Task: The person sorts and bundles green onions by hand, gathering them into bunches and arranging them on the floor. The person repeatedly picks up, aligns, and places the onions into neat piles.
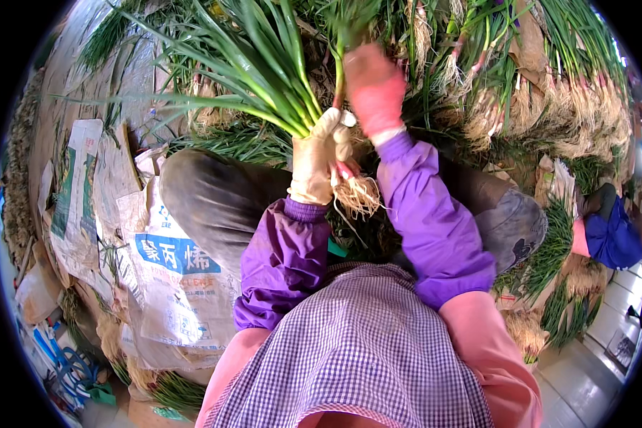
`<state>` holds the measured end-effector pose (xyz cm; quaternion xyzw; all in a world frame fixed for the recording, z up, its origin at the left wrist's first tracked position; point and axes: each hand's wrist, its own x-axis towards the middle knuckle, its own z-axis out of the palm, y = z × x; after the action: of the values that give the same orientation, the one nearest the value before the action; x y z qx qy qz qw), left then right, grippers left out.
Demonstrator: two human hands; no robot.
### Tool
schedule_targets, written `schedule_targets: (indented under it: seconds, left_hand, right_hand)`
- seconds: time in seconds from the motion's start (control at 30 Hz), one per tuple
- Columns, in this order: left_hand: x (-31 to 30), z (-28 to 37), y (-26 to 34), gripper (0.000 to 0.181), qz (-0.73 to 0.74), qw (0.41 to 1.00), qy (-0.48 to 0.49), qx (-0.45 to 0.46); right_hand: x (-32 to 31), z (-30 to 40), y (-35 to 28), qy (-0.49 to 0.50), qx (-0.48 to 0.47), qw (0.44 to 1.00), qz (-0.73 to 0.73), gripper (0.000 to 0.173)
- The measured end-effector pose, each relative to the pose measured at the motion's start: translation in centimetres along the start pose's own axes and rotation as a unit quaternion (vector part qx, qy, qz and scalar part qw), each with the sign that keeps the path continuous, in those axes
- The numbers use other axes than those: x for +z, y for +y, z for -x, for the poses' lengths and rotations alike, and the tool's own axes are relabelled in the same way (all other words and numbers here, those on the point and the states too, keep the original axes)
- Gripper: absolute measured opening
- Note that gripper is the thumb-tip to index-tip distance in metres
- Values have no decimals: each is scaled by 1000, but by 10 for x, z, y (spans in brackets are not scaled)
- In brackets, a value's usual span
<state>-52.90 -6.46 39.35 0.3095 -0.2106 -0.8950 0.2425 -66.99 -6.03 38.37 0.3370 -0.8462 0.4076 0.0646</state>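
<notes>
My left hand [321,150], in a cream glove, is closed around a bunch of green onions [278,80]. Their leaves fan up and to the left, and their pale roots [357,195] hang below the fist. Close by on the right, my right hand [375,88], in a reddish-pink glove, is blurred beside an upright onion stalk [339,80]. Whether its fingers grip that stalk is unclear. Beyond both hands lies a heap of loose green onions [476,59] with reddish stems and stringy roots.
Rooted onions [583,112] are massed at the upper right. A printed woven sack [184,289] lies at the left, with blue straps [67,369] lower down. Onion bundles [572,305] rest at the lower right. Another person's blue sleeve [615,235] shows at the right edge.
</notes>
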Motion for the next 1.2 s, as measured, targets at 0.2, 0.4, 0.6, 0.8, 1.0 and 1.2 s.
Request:
schedule_targets:
  seconds: [0.2, 0.4, 0.6, 0.8, 1.0, 1.2]
  left_hand:
    - [-19, 6, -3, 22, 2, 1000, -15, 0]
    - [-19, 9, 0, 25, -7, 999, -26, 28]
    - [-10, 29, 11, 29, 55, 990, -128, -3]
    - [-5, 16, 8, 24, -66, 995, -72, 7]
    - [-8, 7, -4, 30, -25, 999, -44, -22]
    - [-27, -1, 4, 34, -22, 997, -69, 25]
  right_hand:
    - [-40, -26, -5, -278, 193, 871, -357, 30]
    - [-28, 23, -7, -140, -96, 985, 8, 22]
    - [-15, 23, 100, -299, -125, 910, 259, 19]
    - [-56, 25, 56, -509, -33, 841, -180, 30]
    - [-51, 20, 21, -115, 264, 884, -368, 15]
    - [-57, 51, 8, -342, -157, 921, -96, 25]
